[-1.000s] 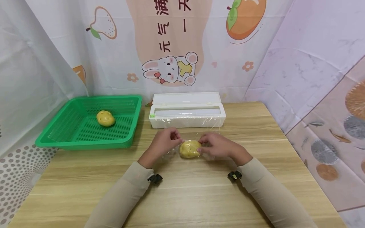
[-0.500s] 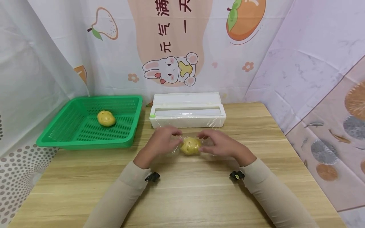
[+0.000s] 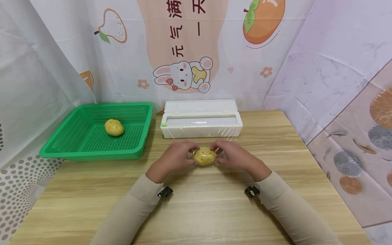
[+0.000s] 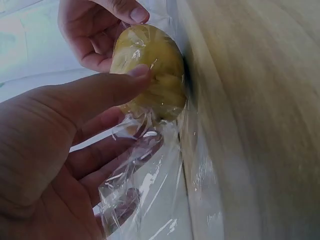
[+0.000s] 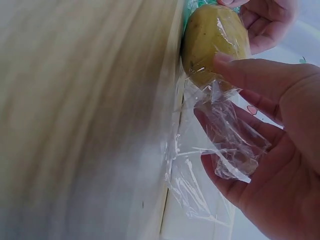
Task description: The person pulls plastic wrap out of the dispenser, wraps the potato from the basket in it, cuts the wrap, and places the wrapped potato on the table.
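A yellow potato (image 3: 204, 156) lies on the wooden table, wrapped in clear cling film. My left hand (image 3: 175, 157) holds its left end, the thumb on top and the fingers behind, as the left wrist view shows. From the other end my right hand (image 3: 235, 156) grips it in the same way. Loose crumpled cling film (image 5: 192, 187) sticks out past the potato's ends, among the fingers. A stretch of film still runs from the potato to the white cling film dispenser (image 3: 202, 132), whose lid stands raised. The fingertips behind the potato are partly hidden.
To the left stands a green plastic basket (image 3: 139, 153) with a second potato (image 3: 114, 127) in it. Behind the table hangs a printed curtain (image 3: 122, 68). Bare wood (image 3: 208, 211) lies between my forearms.
My left hand has gone from pinching film beside the potato to holding its end. Both hands have closed in on it. The potato has turned and shifted slightly toward the dispenser.
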A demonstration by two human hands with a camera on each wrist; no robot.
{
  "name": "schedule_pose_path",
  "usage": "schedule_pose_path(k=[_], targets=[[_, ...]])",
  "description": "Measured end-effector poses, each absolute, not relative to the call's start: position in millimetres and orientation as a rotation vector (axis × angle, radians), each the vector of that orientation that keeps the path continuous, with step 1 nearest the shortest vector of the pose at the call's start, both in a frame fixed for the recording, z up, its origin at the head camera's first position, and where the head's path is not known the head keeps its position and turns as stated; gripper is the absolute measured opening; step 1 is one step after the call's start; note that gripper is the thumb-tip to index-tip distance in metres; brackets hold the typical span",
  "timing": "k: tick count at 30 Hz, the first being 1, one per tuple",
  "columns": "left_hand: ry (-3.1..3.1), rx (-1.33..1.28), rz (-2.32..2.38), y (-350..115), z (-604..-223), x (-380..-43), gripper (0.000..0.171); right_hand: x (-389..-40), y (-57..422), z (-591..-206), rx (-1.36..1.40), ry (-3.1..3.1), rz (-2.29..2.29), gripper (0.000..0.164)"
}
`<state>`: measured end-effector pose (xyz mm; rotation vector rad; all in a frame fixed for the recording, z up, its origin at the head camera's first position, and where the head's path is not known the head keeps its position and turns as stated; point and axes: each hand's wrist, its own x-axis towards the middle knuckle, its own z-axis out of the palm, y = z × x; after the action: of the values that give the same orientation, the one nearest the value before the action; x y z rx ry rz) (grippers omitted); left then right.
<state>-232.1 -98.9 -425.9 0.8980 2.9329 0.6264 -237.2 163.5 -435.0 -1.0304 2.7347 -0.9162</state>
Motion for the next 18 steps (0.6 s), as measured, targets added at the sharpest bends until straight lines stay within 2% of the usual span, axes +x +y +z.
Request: schedule_pose_path(k=[6,14,18], targets=[[2.895,0.876,0.661,-100,-428,-235,0.051,-239,164,-438,-1.019,2.761,-0.876,0.043],[2.859,0.849,0.706,-102,-420,-231,0.066,-238,166,-435,-1.029,2.766,-0.869,0.049],[2.909,0.774,0.801,-109,-417,-235,0.062,-238,170,-431,-1.025,2.751,-0.925,0.053]])
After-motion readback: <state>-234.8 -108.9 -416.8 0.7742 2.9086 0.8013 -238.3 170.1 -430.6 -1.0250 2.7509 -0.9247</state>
